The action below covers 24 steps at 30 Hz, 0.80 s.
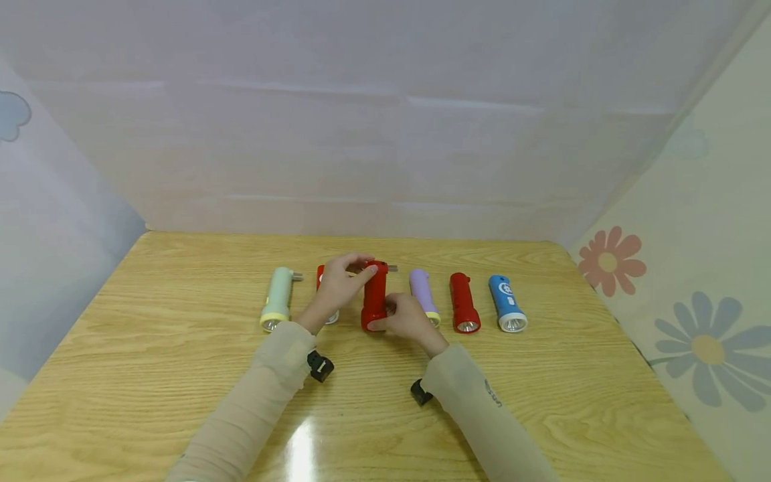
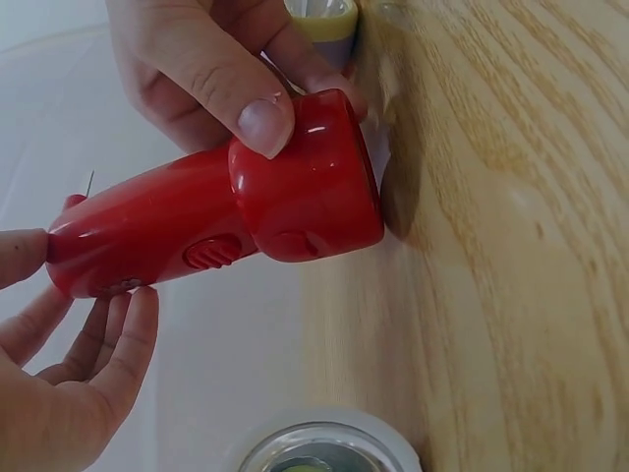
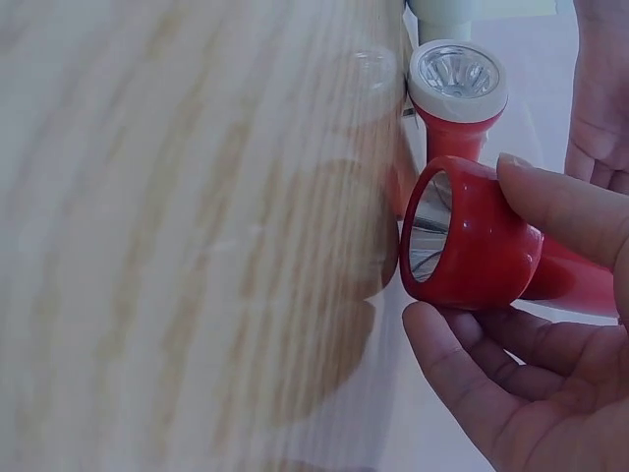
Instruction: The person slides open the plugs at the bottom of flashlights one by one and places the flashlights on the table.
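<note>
Two beige sleeves (image 1: 241, 408) nearest, behind the hands; a black device (image 1: 320, 366) at each cuff, wood-grain table (image 1: 361, 428) below. Ahead of the sleeves, both hands on one red flashlight (image 1: 375, 294). Left hand (image 1: 338, 288) pinches its tail end between thumb and fingers; right hand (image 1: 412, 317) grips its head, thumb and fingers around the rim. Flashlight between the hands, near upright, lens end down; cannot tell whether it touches wood. Metal prongs (image 1: 393, 268) jut from the tail, away from the left hand. Just past the left hand, partly hidden by it: red-and-white flashlight (image 1: 333, 316); farther left, green flashlight (image 1: 280, 293). Just past the right hand, partly covered: purple flashlight (image 1: 421, 289); then second red flashlight (image 1: 462, 300), then blue flashlight (image 1: 504, 298). Farthest, beyond both hands, creased pale backdrop (image 1: 385, 147).
</note>
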Each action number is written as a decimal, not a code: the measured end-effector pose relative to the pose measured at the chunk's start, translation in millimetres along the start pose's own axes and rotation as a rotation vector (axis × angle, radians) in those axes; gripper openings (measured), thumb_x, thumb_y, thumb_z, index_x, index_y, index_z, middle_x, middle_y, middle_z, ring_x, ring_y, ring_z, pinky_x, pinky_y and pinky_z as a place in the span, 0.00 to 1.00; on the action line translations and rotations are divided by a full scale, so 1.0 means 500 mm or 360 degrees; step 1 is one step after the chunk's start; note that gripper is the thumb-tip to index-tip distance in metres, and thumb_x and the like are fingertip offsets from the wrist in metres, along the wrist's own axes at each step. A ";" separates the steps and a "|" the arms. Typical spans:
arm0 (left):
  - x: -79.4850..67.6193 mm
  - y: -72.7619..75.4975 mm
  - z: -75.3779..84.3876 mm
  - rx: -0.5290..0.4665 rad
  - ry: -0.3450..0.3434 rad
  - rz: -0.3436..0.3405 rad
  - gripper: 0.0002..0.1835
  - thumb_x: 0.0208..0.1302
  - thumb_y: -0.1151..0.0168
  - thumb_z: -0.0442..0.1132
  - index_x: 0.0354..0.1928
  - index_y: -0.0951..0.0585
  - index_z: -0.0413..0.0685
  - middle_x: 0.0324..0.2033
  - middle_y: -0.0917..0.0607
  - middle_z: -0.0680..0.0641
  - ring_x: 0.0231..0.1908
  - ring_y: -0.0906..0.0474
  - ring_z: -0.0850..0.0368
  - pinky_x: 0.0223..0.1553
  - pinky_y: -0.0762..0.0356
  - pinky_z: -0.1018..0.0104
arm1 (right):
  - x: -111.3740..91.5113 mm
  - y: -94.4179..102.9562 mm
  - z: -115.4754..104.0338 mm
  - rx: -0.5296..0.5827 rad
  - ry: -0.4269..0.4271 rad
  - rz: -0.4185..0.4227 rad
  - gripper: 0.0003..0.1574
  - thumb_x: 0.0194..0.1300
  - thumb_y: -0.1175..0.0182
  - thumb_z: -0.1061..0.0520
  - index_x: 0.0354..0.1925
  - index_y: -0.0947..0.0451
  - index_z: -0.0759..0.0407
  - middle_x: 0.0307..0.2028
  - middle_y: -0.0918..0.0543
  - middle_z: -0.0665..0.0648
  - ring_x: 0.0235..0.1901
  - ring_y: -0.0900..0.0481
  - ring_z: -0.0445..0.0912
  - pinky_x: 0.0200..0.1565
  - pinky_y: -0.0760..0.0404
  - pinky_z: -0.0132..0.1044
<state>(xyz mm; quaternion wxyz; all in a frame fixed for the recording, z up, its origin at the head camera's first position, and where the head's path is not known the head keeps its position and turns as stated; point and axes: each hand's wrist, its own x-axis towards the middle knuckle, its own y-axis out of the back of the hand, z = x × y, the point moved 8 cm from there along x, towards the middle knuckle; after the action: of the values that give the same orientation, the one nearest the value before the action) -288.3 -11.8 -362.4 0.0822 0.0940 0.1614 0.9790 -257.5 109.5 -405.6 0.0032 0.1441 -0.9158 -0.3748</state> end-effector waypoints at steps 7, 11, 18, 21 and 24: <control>0.000 -0.001 -0.002 0.0001 0.0015 -0.0002 0.16 0.61 0.40 0.37 0.51 0.21 0.41 0.41 0.18 0.43 0.41 0.23 0.49 0.38 0.22 0.61 | -0.002 0.001 -0.001 -0.0002 0.0007 0.0011 0.20 0.48 0.29 0.58 0.39 0.20 0.66 0.29 0.18 0.54 0.26 0.27 0.43 0.30 0.28 0.33; 0.000 -0.004 -0.004 -0.0014 0.0012 -0.0010 0.17 0.60 0.39 0.34 0.52 0.22 0.40 0.43 0.19 0.42 0.41 0.22 0.47 0.38 0.21 0.60 | -0.004 0.002 -0.001 -0.0003 0.0006 0.0023 0.21 0.49 0.30 0.57 0.40 0.21 0.67 0.30 0.18 0.55 0.28 0.24 0.43 0.31 0.26 0.33; 0.005 -0.009 -0.016 0.0004 0.0042 -0.0035 0.21 0.59 0.39 0.32 0.55 0.25 0.40 0.46 0.21 0.40 0.43 0.23 0.46 0.40 0.21 0.59 | -0.008 0.004 -0.001 0.0013 -0.0018 0.0083 0.21 0.49 0.30 0.57 0.40 0.21 0.68 0.32 0.17 0.56 0.30 0.21 0.45 0.33 0.23 0.35; 0.007 -0.010 -0.021 0.0020 0.0061 -0.0041 0.21 0.60 0.39 0.33 0.57 0.26 0.41 0.47 0.21 0.40 0.44 0.23 0.46 0.41 0.21 0.58 | -0.011 0.005 -0.003 0.0022 -0.0025 0.0091 0.21 0.50 0.30 0.57 0.41 0.21 0.68 0.32 0.17 0.57 0.30 0.21 0.45 0.33 0.23 0.34; 0.009 -0.011 -0.025 0.0022 0.0072 -0.0049 0.22 0.60 0.39 0.33 0.57 0.26 0.41 0.48 0.21 0.40 0.45 0.23 0.46 0.41 0.22 0.58 | -0.012 0.004 -0.004 0.0029 -0.0027 0.0085 0.21 0.51 0.31 0.57 0.41 0.21 0.69 0.33 0.17 0.58 0.30 0.20 0.46 0.32 0.22 0.34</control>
<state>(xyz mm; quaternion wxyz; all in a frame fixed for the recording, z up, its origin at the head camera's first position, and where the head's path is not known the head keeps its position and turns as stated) -294.6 -9.8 -375.0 0.0928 0.0699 0.1715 0.9783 -252.1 111.0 -401.9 0.0042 0.1165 -0.9227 -0.3675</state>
